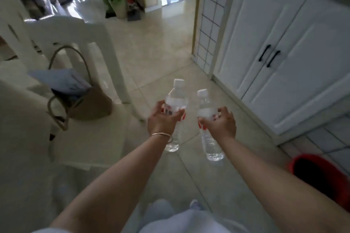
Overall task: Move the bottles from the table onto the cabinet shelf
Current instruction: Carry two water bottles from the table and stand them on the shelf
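Left hand [161,121] grips bottle [175,100]; right hand [221,123] grips second bottle [208,138].

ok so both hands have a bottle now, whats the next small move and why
Probably carry both toward the white cabinet on the right. The left hand grips one bottle and the right hand grips the other bottle, both upright over the floor, not over any shelf. The cabinet doors look closed and no open shelf shows, so one hand may need freeing first.

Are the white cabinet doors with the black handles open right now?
No, the cabinet doors are closed, their two black handles side by side at the seam.
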